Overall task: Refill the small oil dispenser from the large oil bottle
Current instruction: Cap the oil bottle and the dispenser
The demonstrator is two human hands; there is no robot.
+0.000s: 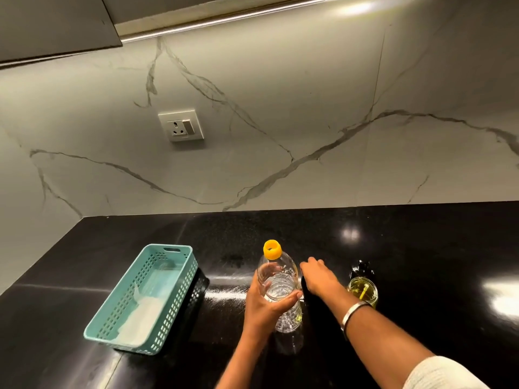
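The large oil bottle [280, 287] stands upright on the black counter [407, 248], clear plastic with a yellow cap [272, 249] still on it and only a little oil showing near its base. The left hand [266, 304] grips it around the middle, thumb across the front and fingers curled behind. Just to its right, the right hand [318, 277] reaches forward past the bottle with fingers extended and relaxed, holding nothing; a silver bangle [354, 314] sits on that wrist. Near the right forearm stands the small oil dispenser [363, 292], a glass jar with yellowish oil and a dark top. To the left of the bottle lies a teal basket [146, 293] holding something white, with a black basket [198, 290] beside it. A wall socket [181, 125] sits on the marble wall.
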